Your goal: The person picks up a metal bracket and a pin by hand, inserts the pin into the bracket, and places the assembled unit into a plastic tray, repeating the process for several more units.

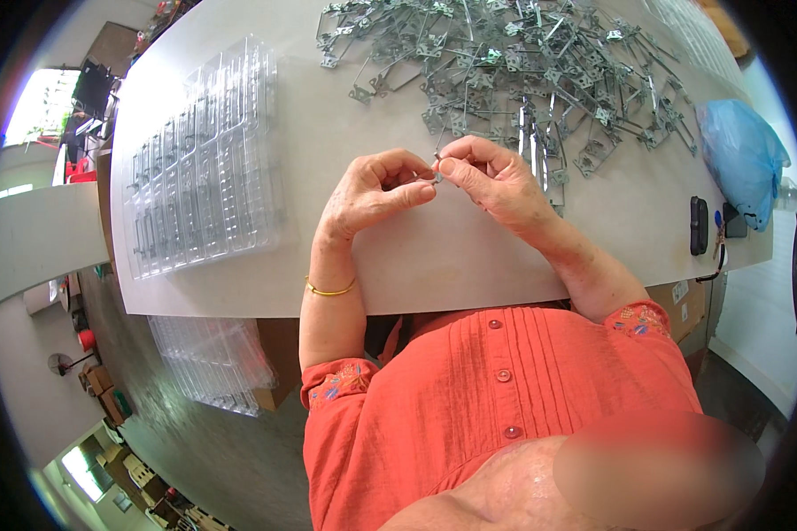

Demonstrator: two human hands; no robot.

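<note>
Between fingers [463, 174], slim metal part [437, 157], long axis pointing roughly forward.

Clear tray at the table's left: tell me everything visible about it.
The tray is see-through, shiny, seemingly thin moulded plastic, divided into rows of narrow compartments. Grey, metal-looking parts show inside it. It lies flat, slightly askew, on the pale tabletop, left of the person's left hand. No hand touches it. Glare washes out part of it; whether more trays are stacked beneath is unclear.
</note>
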